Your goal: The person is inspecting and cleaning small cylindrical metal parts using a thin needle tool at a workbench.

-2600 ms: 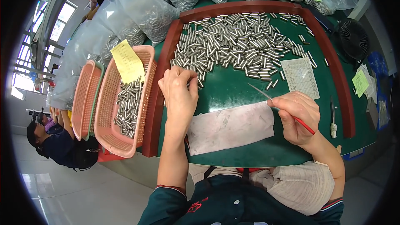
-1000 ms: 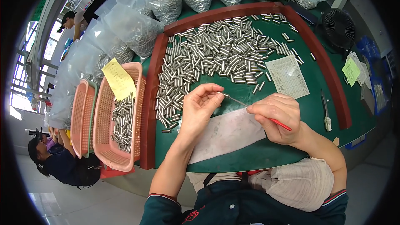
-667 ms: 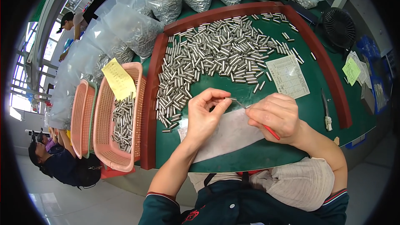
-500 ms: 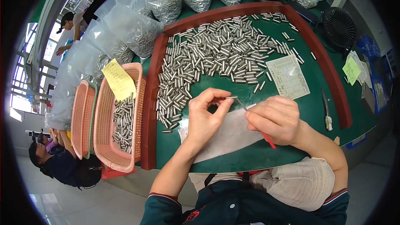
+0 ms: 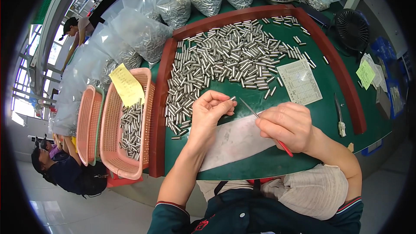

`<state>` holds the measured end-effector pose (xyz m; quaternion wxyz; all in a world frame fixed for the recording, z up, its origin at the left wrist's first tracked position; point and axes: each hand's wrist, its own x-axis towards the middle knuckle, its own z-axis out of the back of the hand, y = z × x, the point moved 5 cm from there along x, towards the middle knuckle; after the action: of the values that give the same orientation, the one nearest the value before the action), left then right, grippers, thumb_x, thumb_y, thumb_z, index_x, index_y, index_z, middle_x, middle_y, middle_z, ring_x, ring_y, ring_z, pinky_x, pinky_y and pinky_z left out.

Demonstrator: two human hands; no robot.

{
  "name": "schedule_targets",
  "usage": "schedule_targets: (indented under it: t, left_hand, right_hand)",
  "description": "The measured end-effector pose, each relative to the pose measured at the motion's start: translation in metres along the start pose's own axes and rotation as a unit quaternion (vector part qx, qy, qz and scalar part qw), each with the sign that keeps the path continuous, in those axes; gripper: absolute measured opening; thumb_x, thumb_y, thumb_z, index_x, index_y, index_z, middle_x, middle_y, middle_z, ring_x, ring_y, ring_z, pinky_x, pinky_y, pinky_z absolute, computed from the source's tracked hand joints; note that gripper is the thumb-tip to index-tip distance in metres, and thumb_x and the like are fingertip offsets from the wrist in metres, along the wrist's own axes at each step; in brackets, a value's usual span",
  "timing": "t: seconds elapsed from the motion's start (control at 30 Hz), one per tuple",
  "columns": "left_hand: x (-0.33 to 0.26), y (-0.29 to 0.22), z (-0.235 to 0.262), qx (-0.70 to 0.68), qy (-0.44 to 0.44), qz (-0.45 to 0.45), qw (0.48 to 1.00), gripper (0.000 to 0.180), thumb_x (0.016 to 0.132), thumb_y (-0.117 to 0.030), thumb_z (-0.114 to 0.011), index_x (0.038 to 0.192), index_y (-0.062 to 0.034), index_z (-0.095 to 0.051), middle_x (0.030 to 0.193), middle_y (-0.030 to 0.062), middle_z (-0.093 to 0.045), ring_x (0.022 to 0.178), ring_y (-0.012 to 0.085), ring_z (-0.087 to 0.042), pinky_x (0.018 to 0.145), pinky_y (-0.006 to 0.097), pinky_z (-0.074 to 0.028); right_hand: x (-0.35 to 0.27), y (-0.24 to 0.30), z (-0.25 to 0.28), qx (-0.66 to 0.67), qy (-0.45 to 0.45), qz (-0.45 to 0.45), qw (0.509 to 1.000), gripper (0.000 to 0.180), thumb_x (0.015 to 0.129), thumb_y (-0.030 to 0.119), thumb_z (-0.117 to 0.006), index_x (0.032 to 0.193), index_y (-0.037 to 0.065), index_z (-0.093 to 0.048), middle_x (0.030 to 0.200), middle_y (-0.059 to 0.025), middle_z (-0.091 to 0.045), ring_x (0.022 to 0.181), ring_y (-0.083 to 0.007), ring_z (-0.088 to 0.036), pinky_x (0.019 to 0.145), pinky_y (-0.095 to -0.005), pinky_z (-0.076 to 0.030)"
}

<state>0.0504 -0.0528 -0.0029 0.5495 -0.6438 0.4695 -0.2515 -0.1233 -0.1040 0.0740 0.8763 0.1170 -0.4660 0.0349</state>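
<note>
My left hand pinches one small metal cylinder between thumb and fingers, above a white paper sheet. My right hand grips a thin pointed tool with a red handle; its metal tip points up-left, close to the cylinder. A large heap of similar shiny metal cylinders covers the green mat beyond both hands, inside a dark red raised border.
A pink basket with cylinders and a yellow note stands left, another pink basket beside it. Clear bags of parts line the back. A printed card, a small knife and a black fan lie right. Two people are at far left.
My left hand left the pile with one cylinder and came over the white paper. My right hand brought the tool's tip up toward it. My head shifted slightly.
</note>
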Motion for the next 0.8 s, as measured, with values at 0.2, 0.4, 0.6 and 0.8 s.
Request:
schedule_targets:
  t: [0.2,0.4,0.6,0.8]
  left_hand:
    - [0.001,0.003,-0.001,-0.026,0.017,0.028,0.999,0.008,0.078,0.000,-0.062,0.082,-0.0001,-0.056,0.078,0.0118,-0.065,0.065,0.0118,-0.060,0.063,0.023,-0.049]
    - [0.000,0.003,-0.002,-0.020,0.021,0.028,0.999,0.007,0.078,0.000,-0.062,0.082,-0.0003,-0.056,0.077,0.0115,-0.065,0.066,0.0118,-0.060,0.063,0.023,-0.049]
    - [0.000,0.004,-0.004,-0.009,0.029,0.015,0.999,0.006,0.079,0.002,-0.060,0.083,-0.0007,-0.056,0.077,0.0115,-0.065,0.064,0.0111,-0.061,0.062,0.021,-0.050]
    - [-0.006,0.000,-0.017,0.058,0.037,-0.102,0.992,0.006,0.077,0.004,-0.063,0.081,0.0030,-0.058,0.079,0.0069,-0.062,0.070,0.0070,-0.059,0.064,0.019,-0.049]
  right_hand:
    - [-0.003,-0.001,-0.004,0.015,0.003,-0.010,1.000,0.020,0.066,0.014,-0.070,0.081,0.004,-0.061,0.073,-0.0043,-0.060,0.061,-0.0154,-0.060,0.050,-0.0246,-0.045]
    - [-0.002,-0.001,-0.005,0.021,0.011,-0.016,1.000,0.022,0.065,0.014,-0.070,0.082,0.005,-0.061,0.074,-0.0042,-0.060,0.062,-0.0155,-0.061,0.050,-0.0251,-0.045]
    - [-0.003,-0.002,-0.006,0.019,0.017,-0.018,1.000,0.021,0.066,0.014,-0.070,0.082,0.005,-0.061,0.074,-0.0040,-0.060,0.061,-0.0152,-0.060,0.050,-0.0246,-0.045]
    - [-0.004,-0.006,-0.006,0.011,0.010,-0.017,1.000,0.021,0.066,0.014,-0.070,0.081,0.005,-0.060,0.072,-0.0035,-0.059,0.059,-0.0144,-0.058,0.049,-0.0246,-0.043]
